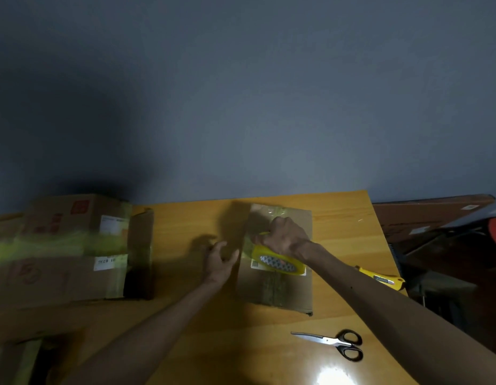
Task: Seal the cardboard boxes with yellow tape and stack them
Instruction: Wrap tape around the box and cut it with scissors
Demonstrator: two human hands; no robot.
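A flat cardboard box [277, 287] lies on the wooden table [185, 226] in the middle. My right hand [283, 236] grips a roll of yellow tape [277, 262] on top of this box, near its centre seam. My left hand [220, 262] hovers just left of the box with fingers loosely spread, holding nothing. At the left stands a larger cardboard box [71, 245] with yellow tape bands across it, blurred in this frame.
Black-handled scissors [335, 343] lie on the table near the front right. A yellow utility knife [380, 277] rests at the right table edge. More cardboard [16, 357] sits at the bottom left. Dark furniture [436, 218] stands beyond the right edge.
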